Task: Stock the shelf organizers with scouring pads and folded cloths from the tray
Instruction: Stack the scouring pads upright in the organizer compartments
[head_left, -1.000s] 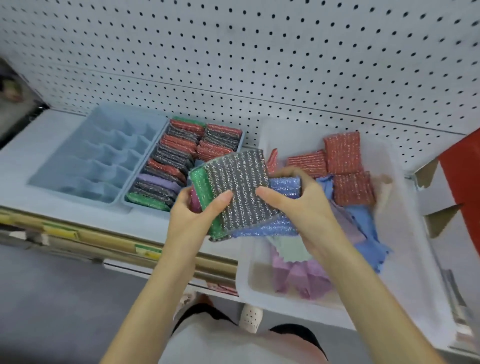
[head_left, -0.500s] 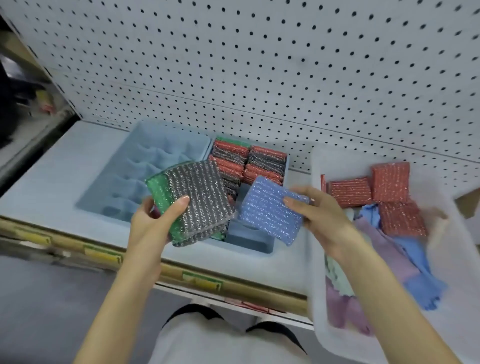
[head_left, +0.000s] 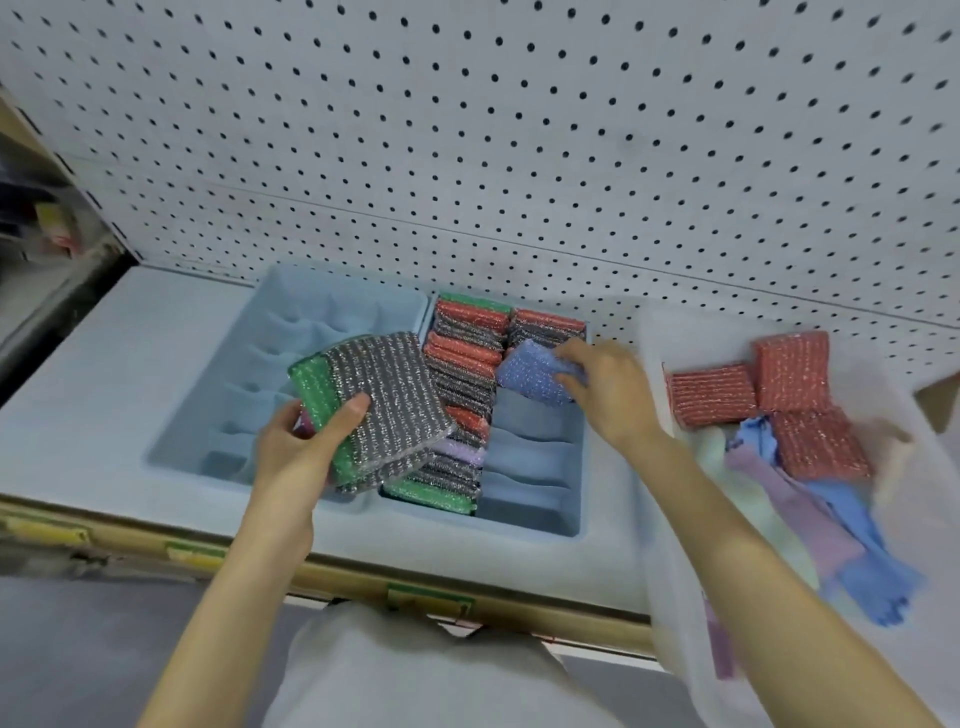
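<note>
**A:** What's the layout, biggest first?

**B:** The clear tray (head_left: 647, 353) sits at three o'clock, holding red pads (head_left: 789, 369) and loose cloths (head_left: 852, 551). The left organizer (head_left: 332, 306) is bare and the right organizer (head_left: 519, 525) is part-filled.

**A:** Hands?

**B:** The left hand (head_left: 296, 447) grips a grey pad (head_left: 389, 395) stacked on a green pad (head_left: 317, 395). The right hand (head_left: 608, 389) pinches the blue pad (head_left: 530, 379) over the right organizer's right column.

**A:** What decides the next move?

**B:** The free slots lie at six o'clock from the blue pad. Its long axis runs roughly ten-to-four, nearly along them, and the right hand is nearer.

**A:** Anything unclear?

**B:** The thumb is hidden, and something pink under the left stack is unreadable.
</note>
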